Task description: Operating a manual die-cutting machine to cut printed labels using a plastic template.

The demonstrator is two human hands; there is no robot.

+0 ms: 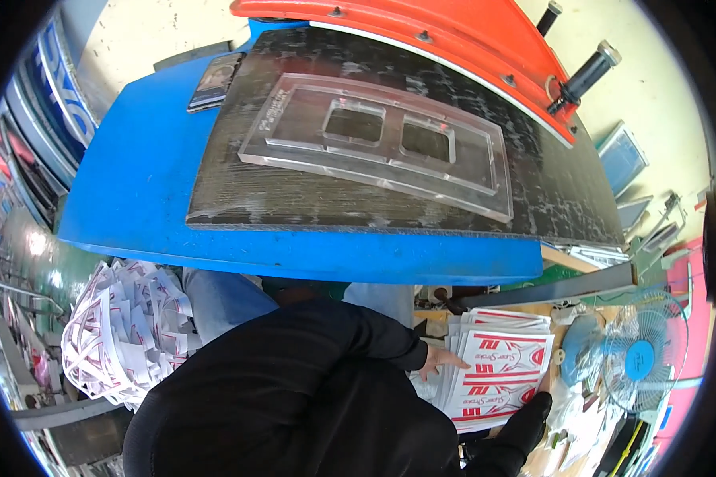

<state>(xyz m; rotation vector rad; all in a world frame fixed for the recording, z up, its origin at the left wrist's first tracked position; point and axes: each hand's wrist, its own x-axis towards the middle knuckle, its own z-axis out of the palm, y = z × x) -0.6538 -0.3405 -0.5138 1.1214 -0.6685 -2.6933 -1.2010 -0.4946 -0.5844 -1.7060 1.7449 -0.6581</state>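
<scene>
Below the board, at lower right, lies a stack of white sheets [503, 350] printed in red. My bare left hand [439, 359] reaches from a black sleeve to the stack’s left side, fingers apart and touching the sheets. My right hand [531, 415], in black, grips the stack’s lower right edge; its thumb is hard to make out. Above them, a clear acrylic plate [374, 179] with two square openings rests on a dark board [573, 199] over a blue tabletop [127, 191]. A small flat dark item [215, 79] sits at the board’s upper left.
A red press frame [445, 20] with black posts stands behind the board. A bin heaped with white paper offcuts [127, 334] is beside my legs at left. At right are a blue fan [638, 358], a grey bar [573, 288] and leaning panels [616, 155].
</scene>
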